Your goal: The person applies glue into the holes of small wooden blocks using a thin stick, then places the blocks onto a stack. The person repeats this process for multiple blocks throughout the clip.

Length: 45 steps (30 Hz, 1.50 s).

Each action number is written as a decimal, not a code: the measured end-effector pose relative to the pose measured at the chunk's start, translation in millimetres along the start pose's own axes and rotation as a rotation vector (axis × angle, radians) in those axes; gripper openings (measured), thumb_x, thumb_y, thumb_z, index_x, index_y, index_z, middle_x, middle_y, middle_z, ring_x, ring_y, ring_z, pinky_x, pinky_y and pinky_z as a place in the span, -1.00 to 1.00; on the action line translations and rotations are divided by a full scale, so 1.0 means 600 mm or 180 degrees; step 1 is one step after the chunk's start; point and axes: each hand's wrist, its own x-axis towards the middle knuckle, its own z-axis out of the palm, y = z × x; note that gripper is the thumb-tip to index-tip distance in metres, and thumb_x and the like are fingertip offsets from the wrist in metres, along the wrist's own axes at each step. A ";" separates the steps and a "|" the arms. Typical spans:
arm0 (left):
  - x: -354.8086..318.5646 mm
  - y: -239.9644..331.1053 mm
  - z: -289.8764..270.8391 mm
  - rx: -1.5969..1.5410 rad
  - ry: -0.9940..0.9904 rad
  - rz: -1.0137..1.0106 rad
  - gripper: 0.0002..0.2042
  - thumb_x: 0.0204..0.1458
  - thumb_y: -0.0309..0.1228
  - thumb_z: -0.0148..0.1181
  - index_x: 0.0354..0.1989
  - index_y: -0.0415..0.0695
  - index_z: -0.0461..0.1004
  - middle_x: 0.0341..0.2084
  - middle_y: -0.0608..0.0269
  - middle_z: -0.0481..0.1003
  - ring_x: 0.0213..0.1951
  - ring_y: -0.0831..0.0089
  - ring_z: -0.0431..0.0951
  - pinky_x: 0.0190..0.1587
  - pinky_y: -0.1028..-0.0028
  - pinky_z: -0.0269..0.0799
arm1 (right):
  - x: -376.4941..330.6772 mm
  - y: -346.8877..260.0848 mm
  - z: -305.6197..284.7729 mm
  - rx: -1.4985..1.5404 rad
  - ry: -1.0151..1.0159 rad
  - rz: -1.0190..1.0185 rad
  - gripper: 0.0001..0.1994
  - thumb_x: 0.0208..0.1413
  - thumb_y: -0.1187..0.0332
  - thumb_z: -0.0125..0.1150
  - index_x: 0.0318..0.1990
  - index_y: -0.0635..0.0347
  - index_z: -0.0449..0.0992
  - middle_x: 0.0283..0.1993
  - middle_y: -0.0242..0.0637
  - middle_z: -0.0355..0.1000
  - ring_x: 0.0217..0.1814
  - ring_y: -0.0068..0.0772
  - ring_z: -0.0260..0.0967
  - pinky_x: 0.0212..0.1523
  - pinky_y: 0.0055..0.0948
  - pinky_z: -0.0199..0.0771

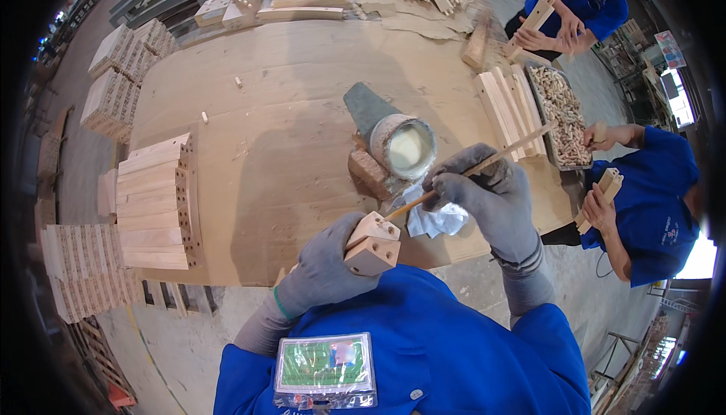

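Observation:
In a grey glove, my left hand (321,260) is closed round two wooden bars (373,245), their drilled end faces turned toward the right. My right hand (488,196), gloved too, pinches a thin wooden stick (499,156). The stick's lower tip meets a hole in the end of the upper bar, or lies right in front of it; I cannot tell how deep it goes. Just beyond my hands a crusted pot (402,145) of whitish liquid stands tilted against a brick-like block (368,167). A crumpled white cloth (437,218) lies near my right hand.
A row of drilled bars (155,203) lies at the table's left, with stacks of bars (83,264) beyond. A tray of dowels (558,113) and more bars (508,109) are at the right. Two co-workers in blue (643,203) hold bars there. Loose dowels (204,117) dot the cardboard-covered table (287,75).

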 end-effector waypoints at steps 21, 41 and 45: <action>0.012 -0.019 -0.002 0.0070 0.0027 -0.0154 -0.31 -0.39 -0.32 0.39 0.04 -0.18 0.27 -0.20 0.07 0.46 -0.18 0.13 0.52 -0.14 0.29 0.45 | 0.007 0.167 -0.058 -0.0039 0.0997 -0.0565 -0.86 -0.01 0.50 0.27 -0.36 0.39 0.45 -0.33 -0.15 0.50 -0.36 -0.50 0.44 -0.29 -0.54 0.47; 0.012 -0.007 0.006 0.0111 -0.0011 -0.0127 -0.35 -0.34 -0.32 0.36 0.03 -0.15 0.27 -0.16 0.06 0.44 -0.12 0.15 0.50 -0.08 0.32 0.42 | -0.018 0.011 0.001 0.0168 -0.0225 0.0019 -0.81 0.00 0.52 0.26 -0.23 0.38 0.44 -0.35 -0.21 0.50 -0.29 -0.52 0.48 -0.27 -0.59 0.50; 0.012 -0.004 0.007 0.0056 0.0001 -0.0107 -0.37 -0.35 -0.32 0.36 0.01 -0.14 0.28 -0.17 0.05 0.45 -0.14 0.14 0.51 -0.10 0.31 0.42 | -0.017 0.011 0.010 0.0260 -0.0383 -0.0080 -0.84 0.03 0.51 0.24 -0.24 0.35 0.45 -0.36 -0.26 0.50 -0.32 -0.59 0.45 -0.29 -0.65 0.46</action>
